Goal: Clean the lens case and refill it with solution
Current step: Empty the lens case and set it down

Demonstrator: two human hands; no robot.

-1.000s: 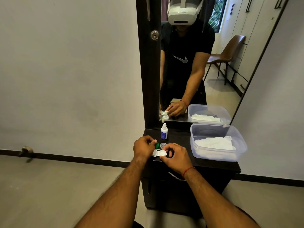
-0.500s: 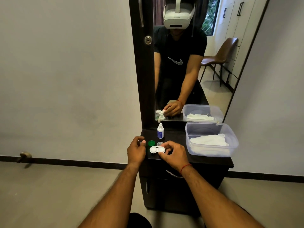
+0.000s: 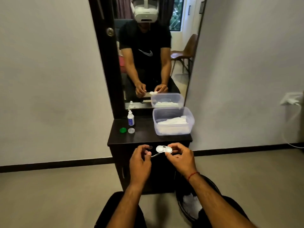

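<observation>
Case (image 3: 164, 149) is off the surface (image 3: 148, 137), in the air just in front of its near edge. Right hand (image 3: 181, 159) has it pinched by the right well between thumb and fingertips, wells up and uncapped, roughly level.

Left hand (image 3: 140, 156) is beside the case and not touching it. Its fingers are curled in, and I can't tell whether they pinch anything.

Green cap (image 3: 122, 130) and clear cap (image 3: 131, 130) sit side by side on the surface, just in front of the bottle (image 3: 130, 118). I read that as parked out of the way while the wells get cleaned.

Tissue tub (image 3: 189, 129) is on the right of the surface. Bin (image 3: 182, 191) is on the floor, below and right of the case. My guess is the case is held out here to tip or wipe over the bin, not over the surface. I see no refill yet, and the bottle stands untouched.
</observation>
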